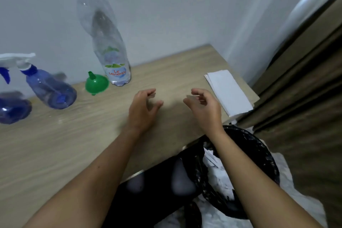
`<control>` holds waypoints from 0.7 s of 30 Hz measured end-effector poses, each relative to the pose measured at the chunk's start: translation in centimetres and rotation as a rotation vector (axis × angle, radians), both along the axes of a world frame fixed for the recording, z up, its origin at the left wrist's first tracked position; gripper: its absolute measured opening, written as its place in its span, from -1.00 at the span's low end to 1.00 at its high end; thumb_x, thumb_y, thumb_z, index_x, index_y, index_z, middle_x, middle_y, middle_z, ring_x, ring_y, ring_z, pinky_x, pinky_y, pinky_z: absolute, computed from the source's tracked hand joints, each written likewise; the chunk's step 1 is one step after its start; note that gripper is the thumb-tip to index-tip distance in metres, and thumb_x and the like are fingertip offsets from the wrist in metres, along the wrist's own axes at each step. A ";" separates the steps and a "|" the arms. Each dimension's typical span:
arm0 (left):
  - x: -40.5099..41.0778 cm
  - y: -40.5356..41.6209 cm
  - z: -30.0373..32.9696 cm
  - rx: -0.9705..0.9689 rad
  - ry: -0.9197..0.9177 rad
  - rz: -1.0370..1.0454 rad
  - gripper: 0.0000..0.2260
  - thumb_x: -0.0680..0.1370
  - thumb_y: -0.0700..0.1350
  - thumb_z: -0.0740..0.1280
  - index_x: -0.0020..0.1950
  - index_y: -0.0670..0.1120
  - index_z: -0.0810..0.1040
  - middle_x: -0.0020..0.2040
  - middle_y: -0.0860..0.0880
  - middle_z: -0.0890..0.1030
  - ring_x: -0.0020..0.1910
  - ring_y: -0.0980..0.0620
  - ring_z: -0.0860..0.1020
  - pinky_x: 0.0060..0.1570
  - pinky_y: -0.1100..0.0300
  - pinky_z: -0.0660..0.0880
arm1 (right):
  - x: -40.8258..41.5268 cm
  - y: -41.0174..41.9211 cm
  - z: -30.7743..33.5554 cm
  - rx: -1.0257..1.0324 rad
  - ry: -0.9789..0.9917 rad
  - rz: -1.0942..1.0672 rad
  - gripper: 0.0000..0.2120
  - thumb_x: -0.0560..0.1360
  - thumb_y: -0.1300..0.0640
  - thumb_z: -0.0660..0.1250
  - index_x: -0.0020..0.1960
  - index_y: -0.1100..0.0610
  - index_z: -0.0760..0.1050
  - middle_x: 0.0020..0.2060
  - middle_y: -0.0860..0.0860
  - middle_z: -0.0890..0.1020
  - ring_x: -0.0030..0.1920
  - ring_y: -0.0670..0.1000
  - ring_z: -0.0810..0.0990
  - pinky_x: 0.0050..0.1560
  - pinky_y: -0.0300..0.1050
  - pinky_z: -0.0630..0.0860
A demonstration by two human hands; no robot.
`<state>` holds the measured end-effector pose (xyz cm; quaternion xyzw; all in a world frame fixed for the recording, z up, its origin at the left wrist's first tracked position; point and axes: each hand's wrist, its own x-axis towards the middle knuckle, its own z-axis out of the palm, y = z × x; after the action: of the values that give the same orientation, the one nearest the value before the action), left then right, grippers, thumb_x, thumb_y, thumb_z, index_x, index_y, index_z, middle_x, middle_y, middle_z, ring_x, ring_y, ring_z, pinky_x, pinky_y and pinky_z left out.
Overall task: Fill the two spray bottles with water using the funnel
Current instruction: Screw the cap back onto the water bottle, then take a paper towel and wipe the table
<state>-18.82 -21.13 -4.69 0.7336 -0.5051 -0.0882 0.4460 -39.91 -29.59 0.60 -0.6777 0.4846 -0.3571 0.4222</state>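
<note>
Bin point(259, 146) — crumpled paper inside, water bottle point(109, 42) capped

Both hands hover with loosely curled fingers over the middle of the table point(55, 144), the left hand point(143, 109) and right hand point(203, 107) apart, bare wood between and before them. Along the back edge the bottle point(109, 42) stands tall, the funnel point(96, 83) just left of it. Two sprayers point(50, 89) point(13, 107) crowd the left end. Paper point(229, 92) covers the right edge. A bin point(249, 153) sits beside the front right corner.
</note>
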 end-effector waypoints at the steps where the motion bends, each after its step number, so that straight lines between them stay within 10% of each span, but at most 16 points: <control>1: -1.4 -1.5 0.2 0.006 -0.021 -0.073 -0.61 0.54 -0.08 0.59 0.31 -0.14 0.62 0.16 -0.09 0.70 0.16 -0.04 0.63 0.17 0.20 0.48 | -1.7 -0.2 -0.1 0.015 0.012 -0.048 -0.68 0.47 0.06 0.61 0.20 0.01 0.66 0.09 -0.11 0.70 0.07 -0.19 0.63 0.20 -0.17 0.58; 10: -9.9 -12.2 0.2 0.014 -0.153 -0.518 -0.75 0.59 -0.03 0.44 0.20 -0.12 0.69 0.14 -0.06 0.70 0.16 0.02 0.58 0.15 0.21 0.46 | -12.1 -2.7 -2.8 -0.113 0.127 -0.331 -0.83 0.50 0.09 0.59 0.07 0.05 0.72 0.00 -0.09 0.68 -0.03 -0.09 0.63 0.00 -0.28 0.54; 16: -11.6 -16.5 0.6 0.043 -0.228 -0.622 -0.73 0.60 0.02 0.39 0.22 -0.08 0.70 0.21 -0.02 0.69 0.26 -0.01 0.58 0.26 0.22 0.40 | -13.5 -4.7 -4.9 -0.115 0.196 -0.393 -0.81 0.50 0.02 0.57 0.10 0.00 0.72 0.03 -0.16 0.64 0.13 0.08 0.62 0.24 0.09 0.57; 21: -11.6 -18.8 0.2 0.157 -0.312 -0.708 -0.58 0.60 0.17 0.31 0.29 -0.08 0.69 0.34 -0.03 0.68 0.43 -0.09 0.55 0.43 -0.04 0.45 | -12.9 -6.0 -5.6 -0.105 0.304 -0.353 -0.68 0.48 -0.05 0.59 0.17 0.05 0.74 0.10 -0.07 0.66 0.21 0.02 0.51 0.24 -0.22 0.39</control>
<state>-30.45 -39.89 -4.45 0.5505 -0.7803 -0.1623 0.2484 -52.76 -35.57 -5.00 -0.6495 0.6343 -0.3439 0.2399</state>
